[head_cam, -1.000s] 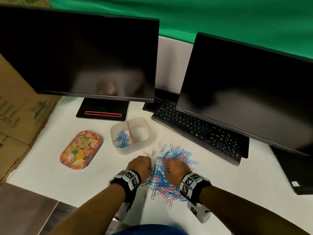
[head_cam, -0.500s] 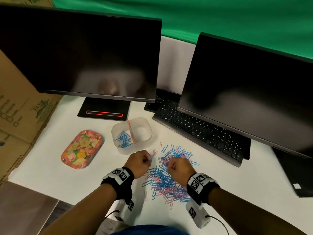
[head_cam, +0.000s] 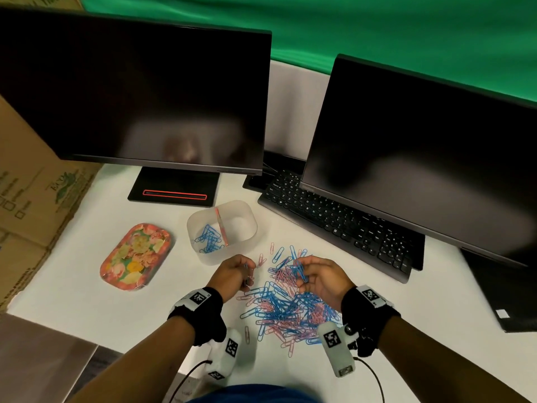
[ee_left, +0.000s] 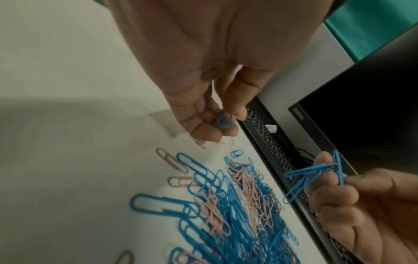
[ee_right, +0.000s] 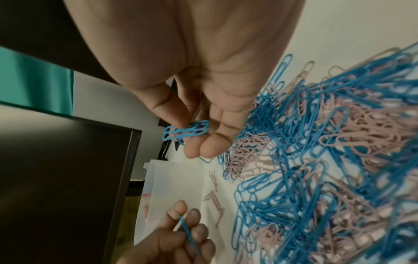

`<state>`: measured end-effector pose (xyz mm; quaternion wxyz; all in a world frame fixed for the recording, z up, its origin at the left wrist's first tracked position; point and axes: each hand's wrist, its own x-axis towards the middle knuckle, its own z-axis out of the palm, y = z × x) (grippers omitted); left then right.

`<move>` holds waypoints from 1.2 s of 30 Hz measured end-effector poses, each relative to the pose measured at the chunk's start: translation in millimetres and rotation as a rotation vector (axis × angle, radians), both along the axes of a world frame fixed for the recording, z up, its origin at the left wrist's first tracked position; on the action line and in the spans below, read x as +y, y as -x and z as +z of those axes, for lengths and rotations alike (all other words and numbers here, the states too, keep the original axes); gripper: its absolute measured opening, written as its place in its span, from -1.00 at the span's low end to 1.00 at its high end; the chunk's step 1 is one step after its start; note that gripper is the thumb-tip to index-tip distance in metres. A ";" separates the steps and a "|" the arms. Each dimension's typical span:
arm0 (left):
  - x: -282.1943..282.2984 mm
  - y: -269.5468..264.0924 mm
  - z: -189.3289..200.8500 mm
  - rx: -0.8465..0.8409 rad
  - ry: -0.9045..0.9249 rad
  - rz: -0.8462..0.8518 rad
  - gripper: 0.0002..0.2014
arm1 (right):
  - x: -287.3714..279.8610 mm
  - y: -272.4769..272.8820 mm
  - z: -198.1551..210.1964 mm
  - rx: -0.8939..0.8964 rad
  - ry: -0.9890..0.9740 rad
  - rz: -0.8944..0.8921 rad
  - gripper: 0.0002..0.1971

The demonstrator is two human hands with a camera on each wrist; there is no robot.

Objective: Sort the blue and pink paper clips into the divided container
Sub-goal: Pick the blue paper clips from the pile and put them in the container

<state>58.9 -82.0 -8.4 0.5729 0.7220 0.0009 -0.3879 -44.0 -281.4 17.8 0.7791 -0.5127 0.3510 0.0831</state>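
A heap of blue and pink paper clips (head_cam: pixel 287 306) lies on the white desk between my wrists. My left hand (head_cam: pixel 234 273) hovers at the heap's left edge and pinches one blue clip (ee_left: pixel 224 121) between thumb and fingers. My right hand (head_cam: pixel 319 276) is raised over the heap's far side and holds a small bunch of blue clips (head_cam: pixel 300 269), which also shows in the right wrist view (ee_right: pixel 186 133). The frosted divided container (head_cam: pixel 247 225) stands just beyond my left hand. Its left compartment holds blue clips (head_cam: pixel 209 238); a pink divider (head_cam: pixel 221 228) splits it.
A floral oval tray (head_cam: pixel 135 255) lies left of the container. A black keyboard (head_cam: pixel 340 225) runs along the right behind the heap, under a monitor (head_cam: pixel 421 158). A second monitor (head_cam: pixel 136 94) stands behind the container. A cardboard box (head_cam: pixel 32 199) borders the desk's left side.
Both hands have lifted off the heap and turned palm-inward. Each now holds blue clips, where a second ago the fists were pressed into the pile.
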 end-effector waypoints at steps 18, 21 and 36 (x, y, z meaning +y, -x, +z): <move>0.8 9.7 -18.6 -0.610 -0.603 -0.641 -0.95 | -0.7 4.6 4.0 0.116 0.273 0.176 -0.75; 1.1 10.8 -17.5 -0.605 -0.576 -0.621 -0.93 | 0.6 3.0 5.7 0.112 0.257 0.171 -0.80; 12.8 -13.1 51.2 -0.066 0.101 0.143 -0.71 | 39.3 -53.1 37.4 -0.010 -0.087 0.099 -0.77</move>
